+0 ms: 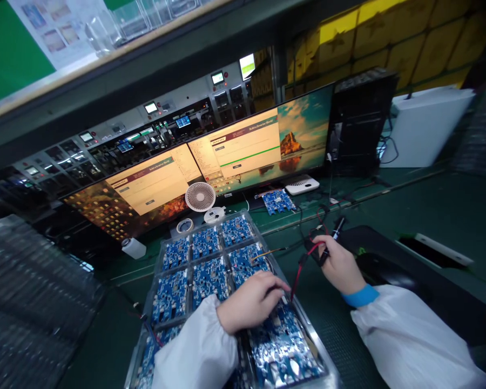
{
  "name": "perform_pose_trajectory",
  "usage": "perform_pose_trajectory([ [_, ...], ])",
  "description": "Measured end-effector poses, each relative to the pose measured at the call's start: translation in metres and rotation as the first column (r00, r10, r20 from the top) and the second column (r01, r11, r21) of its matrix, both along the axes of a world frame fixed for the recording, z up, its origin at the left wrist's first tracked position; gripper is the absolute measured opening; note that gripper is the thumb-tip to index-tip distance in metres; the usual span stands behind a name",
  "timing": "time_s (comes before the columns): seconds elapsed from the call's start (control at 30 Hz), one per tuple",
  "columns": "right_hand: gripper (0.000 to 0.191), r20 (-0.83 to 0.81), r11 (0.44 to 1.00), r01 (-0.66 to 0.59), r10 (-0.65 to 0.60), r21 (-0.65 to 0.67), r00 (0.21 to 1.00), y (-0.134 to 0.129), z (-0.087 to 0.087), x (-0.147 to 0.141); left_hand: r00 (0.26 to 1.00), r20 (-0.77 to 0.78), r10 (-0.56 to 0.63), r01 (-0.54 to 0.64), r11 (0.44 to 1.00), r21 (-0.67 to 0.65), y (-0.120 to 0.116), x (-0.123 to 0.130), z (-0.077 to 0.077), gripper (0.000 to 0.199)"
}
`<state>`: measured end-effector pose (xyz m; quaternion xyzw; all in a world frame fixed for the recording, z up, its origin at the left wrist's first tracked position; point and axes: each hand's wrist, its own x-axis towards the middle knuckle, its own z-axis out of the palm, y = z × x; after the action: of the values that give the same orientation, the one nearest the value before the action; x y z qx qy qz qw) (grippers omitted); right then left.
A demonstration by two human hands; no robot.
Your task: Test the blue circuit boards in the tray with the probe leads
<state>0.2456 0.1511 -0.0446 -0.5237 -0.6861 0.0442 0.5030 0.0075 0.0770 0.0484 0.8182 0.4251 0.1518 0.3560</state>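
Monitors (243,146) stand behind the tray (327,359) of blue boards (209,278). Over its right side the left hand (253,300), half-curled, nears a red wire (300,266), grip unclear; right of the tray, the right hand (342,265) is wrapped round a pen-like tool (339,227).

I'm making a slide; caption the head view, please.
Left hand over a tray of blue circuit boards, right hand holding a dark pen-like tool.

The left sleeve (198,351) partly hides the circuit boards (170,294). The stack (28,302) at left, perhaps trays, is blurred.
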Motion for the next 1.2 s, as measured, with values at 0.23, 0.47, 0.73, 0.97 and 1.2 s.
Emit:
perform_pose_trajectory([
  [0.23,0.025,0.11,1.0,-0.019,0.017,0.016,0.994,-0.002,-0.006,-0.001,0.998,-0.01,-0.054,0.053,0.996,-0.069,-0.012,0.007,-0.01,0.016],
  [0.47,0.022,0.287,0.997,-0.058,0.073,-0.059,0.955,-0.004,-0.004,0.001,0.971,-0.218,0.099,-0.089,0.994,0.059,-0.014,-0.022,0.01,0.017],
  [0.73,0.019,0.342,0.996,-0.065,0.081,-0.055,0.936,-0.003,-0.007,0.003,0.898,-0.252,0.36,-0.228,0.871,0.435,0.035,-0.067,0.006,0.022],
  [0.97,0.02,0.297,0.995,-0.059,0.031,0.084,0.954,-0.001,-0.007,-0.003,0.886,-0.052,0.462,-0.427,0.853,0.299,0.076,-0.049,-0.006,0.016],
  [1.2,0.009,0.379,0.9,-0.384,0.287,0.208,0.88,-0.029,0.001,-0.033,0.837,0.025,0.546,-0.538,0.815,0.217,0.098,-0.057,-0.027,0.015],
])
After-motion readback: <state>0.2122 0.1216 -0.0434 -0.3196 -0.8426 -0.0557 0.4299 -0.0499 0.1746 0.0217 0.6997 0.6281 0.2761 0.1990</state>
